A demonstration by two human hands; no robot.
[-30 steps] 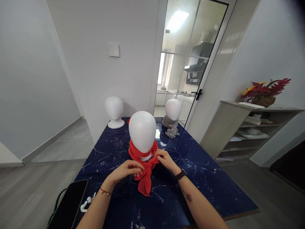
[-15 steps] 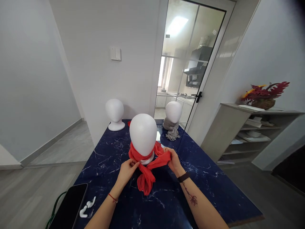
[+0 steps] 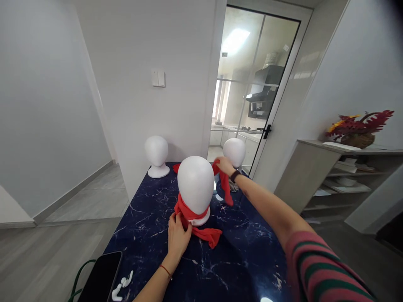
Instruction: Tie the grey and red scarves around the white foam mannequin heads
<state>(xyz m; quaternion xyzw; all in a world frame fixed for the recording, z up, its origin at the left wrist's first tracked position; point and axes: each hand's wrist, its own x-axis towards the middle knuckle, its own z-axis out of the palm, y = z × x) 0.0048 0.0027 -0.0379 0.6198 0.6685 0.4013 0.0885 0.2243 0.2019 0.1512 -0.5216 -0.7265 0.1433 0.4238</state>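
Note:
A white foam head [image 3: 195,184] stands in the middle of the dark blue marble table [image 3: 245,256] with a red scarf [image 3: 201,228] round its neck. My left hand [image 3: 178,235] pinches the scarf at the head's near left side, fingers closed on the cloth. My right hand [image 3: 224,165] reaches past the head's right side and holds one scarf end lifted; that end hangs down from my fingers. The other end lies on the table in front of the head.
Two more white foam heads stand at the table's far end, one at the back left [image 3: 156,155], one behind my right hand [image 3: 235,152]. A black phone [image 3: 102,281] and white earbuds [image 3: 122,285] lie at the near left. A shelf unit [image 3: 333,176] with a red flower basket stands right.
My right hand has pulled one scarf end free of the knot and carried it up and back past the head. My left hand has moved to the neck's left side.

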